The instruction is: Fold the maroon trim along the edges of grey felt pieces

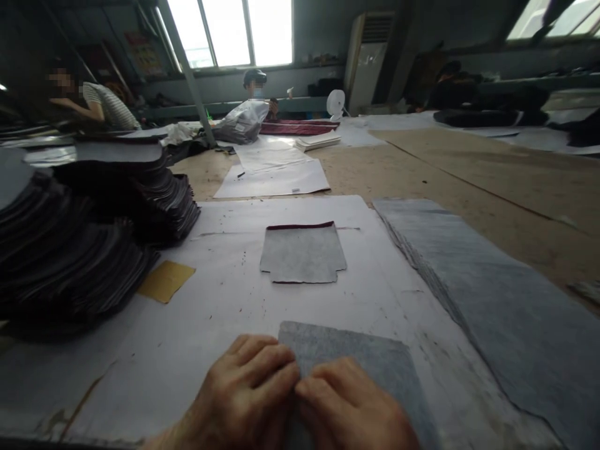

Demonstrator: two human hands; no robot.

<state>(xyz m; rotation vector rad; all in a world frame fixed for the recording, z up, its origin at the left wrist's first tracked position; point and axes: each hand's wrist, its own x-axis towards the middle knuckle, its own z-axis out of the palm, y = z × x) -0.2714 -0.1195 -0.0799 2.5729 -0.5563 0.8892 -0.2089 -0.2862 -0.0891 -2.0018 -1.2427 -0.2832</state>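
Observation:
At the near edge of the table lies a grey fabric piece (370, 356), partly covered by both hands. My left hand (253, 381) is closed on its left side, fingers curled down. Right beside it, my right hand (351, 403) is also closed on the fabric, with its fingertips close to the left ones. The fingertips themselves are hidden under the hands. Farther forward, a smaller grey fabric piece (304, 253) lies flat on white paper (225, 300). It has a dark red strip along its far edge and notched near corners.
Tall stacks of dark cut pieces (70, 250) stand at the left, with a yellow square (167, 281) beside them. A layered pile of grey fabric (497, 300) runs along the right. Across the table are a plastic bag (241, 122), a white fan (335, 103) and several people.

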